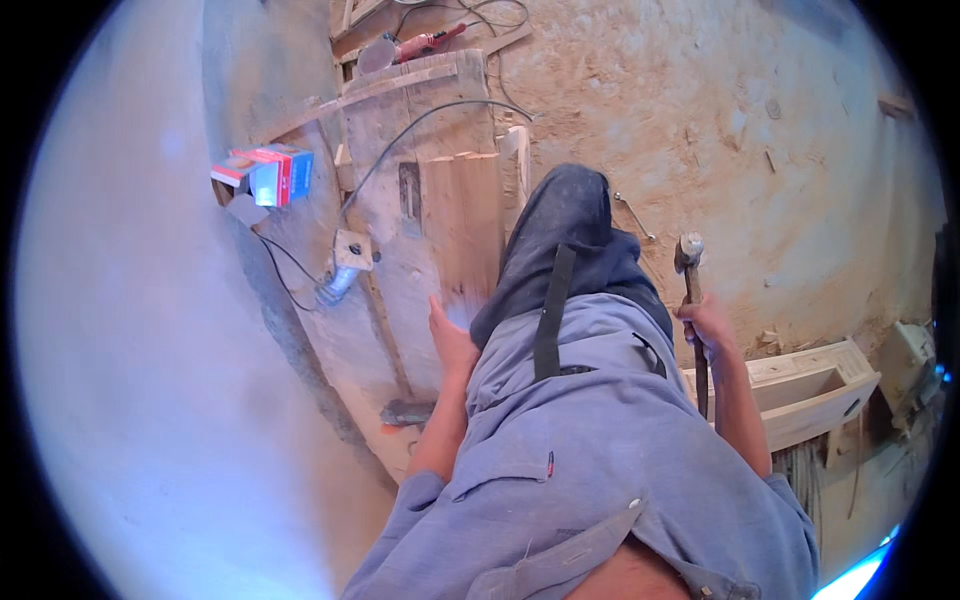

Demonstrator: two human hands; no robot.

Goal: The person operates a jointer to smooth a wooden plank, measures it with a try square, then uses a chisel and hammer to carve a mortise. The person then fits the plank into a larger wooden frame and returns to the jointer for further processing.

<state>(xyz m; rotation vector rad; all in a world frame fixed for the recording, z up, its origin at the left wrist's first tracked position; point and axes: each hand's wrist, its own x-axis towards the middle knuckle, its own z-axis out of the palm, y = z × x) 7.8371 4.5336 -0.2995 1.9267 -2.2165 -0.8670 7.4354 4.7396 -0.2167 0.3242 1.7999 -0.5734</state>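
Note:
My right hand [708,322] is closed around the handle of a hammer [692,262], held upright beside my right thigh with its metal head at the top. My left hand [452,332] is at the near end of a brown wooden board [462,215], beside my leg. One digit of it points up, stretched out, and the others are partly hidden by brightness and my leg. The board lies on a long, worn wooden bench [385,120]. Left of it is a slot with a dark piece [410,190] in it.
A red angle grinder [425,45] lies at the bench's far end. A power tool with a square wooden base [352,250] and a red-blue box [285,175] are on the left. A pale wooden drawer-like frame [815,390] stands right. A metal rod [635,217] lies on the dusty floor [680,110].

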